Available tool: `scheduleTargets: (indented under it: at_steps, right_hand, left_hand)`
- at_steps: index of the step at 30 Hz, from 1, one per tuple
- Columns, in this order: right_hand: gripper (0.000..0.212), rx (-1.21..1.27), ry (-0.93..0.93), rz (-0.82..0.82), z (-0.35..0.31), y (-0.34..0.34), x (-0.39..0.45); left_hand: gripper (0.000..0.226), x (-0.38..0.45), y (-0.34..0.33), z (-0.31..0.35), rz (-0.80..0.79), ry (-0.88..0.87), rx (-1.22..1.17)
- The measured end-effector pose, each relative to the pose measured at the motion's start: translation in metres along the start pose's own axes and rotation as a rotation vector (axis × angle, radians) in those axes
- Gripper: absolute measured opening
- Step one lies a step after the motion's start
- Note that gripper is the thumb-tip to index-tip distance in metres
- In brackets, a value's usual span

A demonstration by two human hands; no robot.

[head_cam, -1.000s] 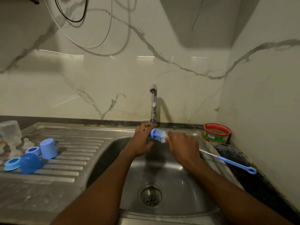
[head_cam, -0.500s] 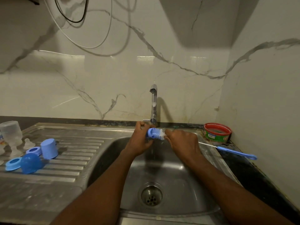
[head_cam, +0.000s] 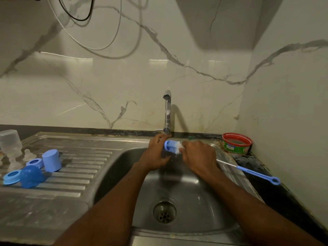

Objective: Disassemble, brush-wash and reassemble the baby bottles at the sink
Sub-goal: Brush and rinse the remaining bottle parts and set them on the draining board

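Note:
Under the tap (head_cam: 167, 110) both hands work at the bottle brush (head_cam: 173, 148). Its blue and white bristle head shows between them. My left hand (head_cam: 156, 155) curls its fingers round the blue tip of the head. My right hand (head_cam: 198, 158) grips the brush just behind the bristles. The thin wire and blue handle (head_cam: 255, 174) stick out to the right over the counter. On the draining board at left stand a clear bottle (head_cam: 9, 142), a clear teat (head_cam: 27, 154), a blue cap (head_cam: 51, 162), a blue dome lid (head_cam: 31, 176) and two blue rings (head_cam: 11, 177).
The steel sink basin (head_cam: 195, 201) with its drain (head_cam: 164, 211) lies below the hands. A red-rimmed green tub (head_cam: 237, 144) sits in the back right corner on the dark counter. Cables hang on the marble wall above.
The brush handle's ring end swung up, then came back down. The bristle head shifted slightly left and back right between the hands. Parts on the draining board stayed put.

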State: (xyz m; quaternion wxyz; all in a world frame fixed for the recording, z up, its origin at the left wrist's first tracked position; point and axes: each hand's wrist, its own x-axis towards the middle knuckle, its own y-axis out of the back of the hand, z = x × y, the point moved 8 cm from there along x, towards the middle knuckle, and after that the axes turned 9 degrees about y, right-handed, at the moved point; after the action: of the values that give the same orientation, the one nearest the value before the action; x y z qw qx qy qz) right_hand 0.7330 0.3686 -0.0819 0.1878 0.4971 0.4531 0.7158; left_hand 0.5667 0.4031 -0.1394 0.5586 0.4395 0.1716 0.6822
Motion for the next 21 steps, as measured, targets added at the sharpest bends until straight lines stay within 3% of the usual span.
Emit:
scheduleTargets:
  at_steps: [2,5,9,13,15,18,21]
  right_hand:
    - [0.031,-0.016,-0.071,-0.024,0.012,-0.005,-0.003]
    - [0.034,0.019,-0.086,-0.041,0.017,-0.013,-0.006]
    - [0.038,0.030,0.027,-0.007,0.001,-0.015,-0.003]
    - [0.034,-0.036,0.021,-0.034,-0.001,-0.011,-0.002]
    - [0.032,-0.048,0.010,-0.028,0.002,-0.010,-0.003]
    - [0.034,-0.044,0.016,-0.017,0.003,-0.008,-0.004]
    - [0.035,-0.045,0.072,-0.017,-0.006,-0.007,-0.003]
  left_hand:
    - [0.065,-0.002,-0.006,0.008,-0.074,-0.040,-0.033]
    - [0.043,0.001,0.011,0.011,0.074,-0.069,0.051]
    - [0.056,0.005,0.027,-0.001,0.241,-0.045,0.112]
    - [0.063,0.004,0.003,-0.005,0.034,0.006,0.109]
    - [0.057,0.004,0.000,0.002,0.007,-0.037,0.111]
    - [0.038,0.005,0.016,0.009,0.148,-0.073,0.175]
    - [0.049,0.005,0.033,0.002,0.281,-0.019,0.197]
